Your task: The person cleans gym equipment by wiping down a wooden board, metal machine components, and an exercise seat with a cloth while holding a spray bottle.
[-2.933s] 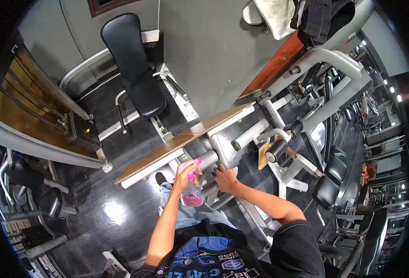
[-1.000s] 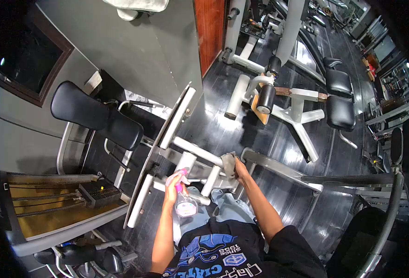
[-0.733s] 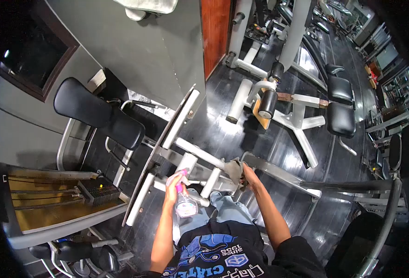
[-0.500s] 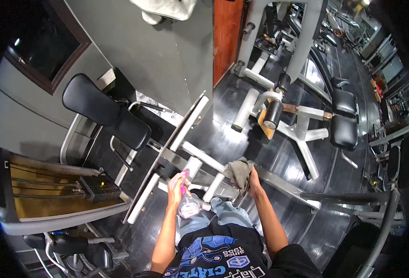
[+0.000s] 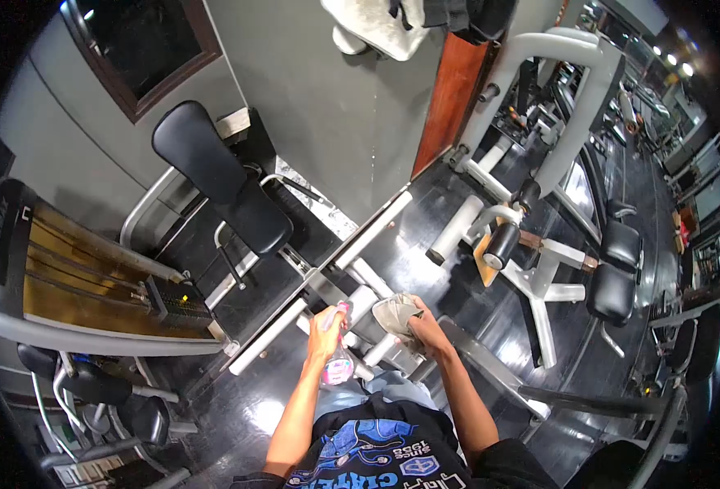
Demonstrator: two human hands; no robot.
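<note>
My left hand [image 5: 324, 332] is closed around the neck of a clear spray bottle [image 5: 338, 368] with a pink trigger head and a pink-and-white label. A grey cloth [image 5: 396, 316] is bunched in my right hand [image 5: 427, 330], its folds pressed between thumb and fingers. Both hands are in front of my body, the cloth a short way right of the bottle and apart from it. Below and beyond them runs the pale metal frame [image 5: 362, 301] of a gym machine.
A black padded seat [image 5: 258, 218] with a backrest stands ahead left, beside a weight stack [image 5: 176, 300] behind a guard. To the right is a grey machine with black roller pads [image 5: 502, 246] and a black bench pad [image 5: 612, 285]. A white towel [image 5: 384, 31] hangs at the top.
My view has swung left, so the machines appear further right. The cloth has come closer to the bottle and its folds lie flatter. Both hands keep their hold.
</note>
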